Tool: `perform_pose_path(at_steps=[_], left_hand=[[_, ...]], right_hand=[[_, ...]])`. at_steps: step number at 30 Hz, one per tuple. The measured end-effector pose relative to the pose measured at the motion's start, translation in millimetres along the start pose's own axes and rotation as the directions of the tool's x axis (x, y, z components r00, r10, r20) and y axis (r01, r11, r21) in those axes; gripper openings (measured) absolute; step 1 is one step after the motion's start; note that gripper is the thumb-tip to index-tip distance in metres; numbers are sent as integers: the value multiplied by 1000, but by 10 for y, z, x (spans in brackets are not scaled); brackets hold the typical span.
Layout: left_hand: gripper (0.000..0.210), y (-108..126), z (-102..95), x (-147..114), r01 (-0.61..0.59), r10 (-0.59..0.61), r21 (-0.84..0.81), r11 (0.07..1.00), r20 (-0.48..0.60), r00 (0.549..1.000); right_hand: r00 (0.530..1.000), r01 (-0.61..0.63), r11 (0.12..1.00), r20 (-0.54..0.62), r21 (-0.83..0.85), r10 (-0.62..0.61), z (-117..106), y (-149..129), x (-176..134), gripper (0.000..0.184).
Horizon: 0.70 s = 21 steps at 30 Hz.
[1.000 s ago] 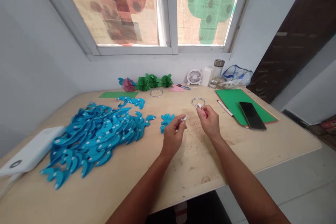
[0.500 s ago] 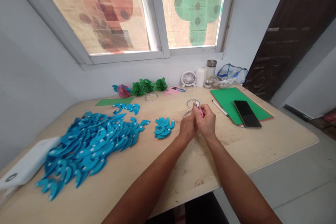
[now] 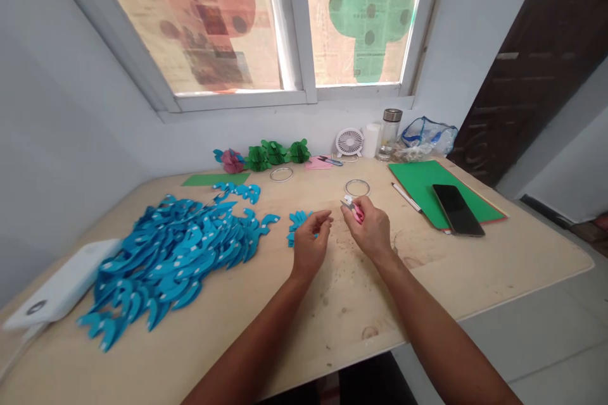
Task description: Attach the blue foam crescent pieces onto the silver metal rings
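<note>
My right hand (image 3: pixel 373 228) is closed around small pink-handled scissors (image 3: pixel 357 213), whose grey blades point up and left. A small white scrap (image 3: pixel 348 199) shows by the blade tips. To the left, my left hand (image 3: pixel 311 243) is apart from the right one, its fingers loosely bent with a gap to the thumb and nothing visible in them. It partly covers a small cluster of blue curved pieces (image 3: pixel 298 221) on the table. A silver ring (image 3: pixel 357 188) lies just behind my right hand. Further left spreads a large heap of blue curved pieces with white patches (image 3: pixel 185 250).
Along the back are paper flowers (image 3: pixel 274 153), another ring (image 3: pixel 282 174), blue-handled scissors (image 3: pixel 331 161), a fan (image 3: pixel 350 142) and a bottle (image 3: pixel 390 135). At right, a phone (image 3: pixel 457 210) lies on green sheets (image 3: pixel 418 177) beside a pen (image 3: pixel 406 197). A white device (image 3: pixel 61 285) is at left.
My hands, earlier together over the pink-handled scissors, have separated. The left moved left to the small blue cluster. A ring partly seen under the hands is out of sight. The view shifted slightly.
</note>
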<state>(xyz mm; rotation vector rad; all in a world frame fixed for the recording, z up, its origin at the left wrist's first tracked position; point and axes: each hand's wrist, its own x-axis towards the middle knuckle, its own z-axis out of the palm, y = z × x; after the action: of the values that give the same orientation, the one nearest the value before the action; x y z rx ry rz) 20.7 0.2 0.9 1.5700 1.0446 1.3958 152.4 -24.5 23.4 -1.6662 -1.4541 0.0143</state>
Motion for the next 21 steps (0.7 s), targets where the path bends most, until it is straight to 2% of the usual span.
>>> perform_pose_path(at_steps=[4, 7, 14, 21], left_hand=[[16, -33, -99, 0, 66, -78, -154, 986, -78, 994], [13, -59, -121, -8, 35, -49, -142, 989, -99, 994], [7, 36, -149, -50, -30, 26, -55, 998, -83, 996], [6, 93, -134, -40, 72, -81, -154, 985, -50, 995]], right_hand=[[995, 99, 990, 38, -97, -95, 94, -8, -59, 27], [988, 147, 980, 68, -134, -139, 138, -9, -82, 27], [976, 199, 960, 132, -196, -175, 157, -32, -98, 25], [963, 248, 939, 162, -238, -213, 175, -45, -126, 21]])
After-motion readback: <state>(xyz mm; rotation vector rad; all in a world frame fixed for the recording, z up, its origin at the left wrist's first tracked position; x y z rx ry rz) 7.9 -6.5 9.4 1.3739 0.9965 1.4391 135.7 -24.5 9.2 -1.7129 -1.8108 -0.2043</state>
